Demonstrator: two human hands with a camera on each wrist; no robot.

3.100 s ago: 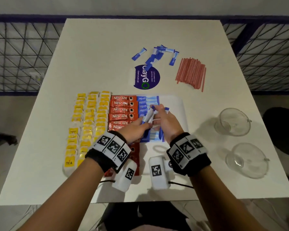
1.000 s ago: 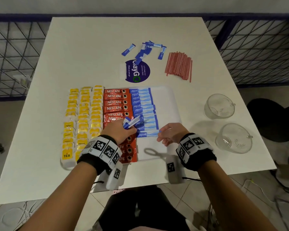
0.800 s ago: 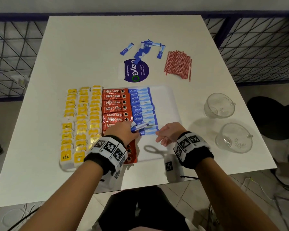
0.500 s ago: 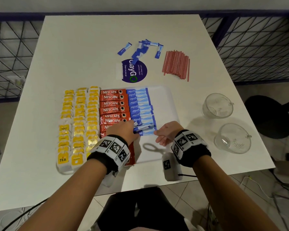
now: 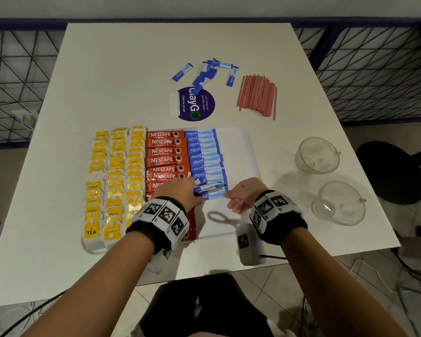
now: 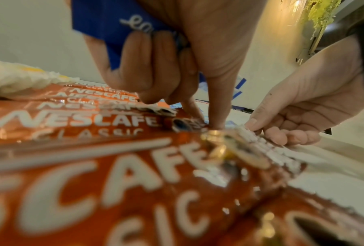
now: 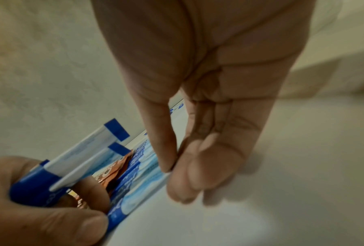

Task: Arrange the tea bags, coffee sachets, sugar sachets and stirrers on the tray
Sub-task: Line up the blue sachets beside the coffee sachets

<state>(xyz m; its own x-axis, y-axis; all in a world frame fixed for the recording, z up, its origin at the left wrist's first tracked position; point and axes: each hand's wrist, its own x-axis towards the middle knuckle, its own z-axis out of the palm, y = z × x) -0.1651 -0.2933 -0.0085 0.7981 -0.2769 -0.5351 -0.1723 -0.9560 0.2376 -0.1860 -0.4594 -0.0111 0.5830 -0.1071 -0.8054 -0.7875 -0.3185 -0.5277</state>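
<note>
Head view: left hand (image 5: 180, 193) grips spare sugar sachets (image 5: 208, 187), long axes crosswise, over the blue column's near end. Right hand (image 5: 244, 194), loosely curled and empty, steadies that column's right edge, nearer.

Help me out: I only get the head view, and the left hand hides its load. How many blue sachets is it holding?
Observer: The right wrist view shows the left hand gripping at least two sugar sachets.
Operator: Is the right hand carrying anything?
Observer: No. In the left wrist view the right hand has a bare palm and loosely curled fingers.
Operator: Where do its fingertips sit?
Observer: In the right wrist view they meet at the end of the nearest laid sachet. I cannot tell whether they pinch it.
</note>
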